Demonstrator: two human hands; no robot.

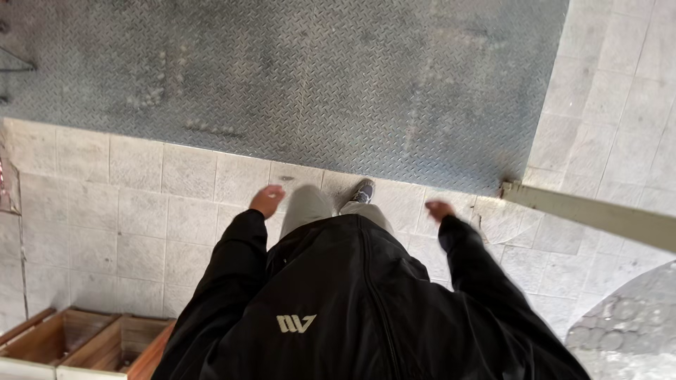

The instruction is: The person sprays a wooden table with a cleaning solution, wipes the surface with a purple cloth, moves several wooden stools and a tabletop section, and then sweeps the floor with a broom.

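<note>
I look straight down at my own body in a black jacket and light trousers. My left hand (267, 200) hangs in front of my left hip, fingers loosely curled, holding nothing. My right hand (439, 210) is out by my right hip, blurred, also with nothing in it. One grey shoe (363, 191) steps forward on pale floor tiles, close to the edge of a grey metal tread plate (296, 84).
Wooden crates (91, 345) stand on the tiled floor (141, 211) at the lower left. A pale beam or rail (598, 214) slants in from the right. A round patterned metal cover (634, 331) shows at the lower right corner.
</note>
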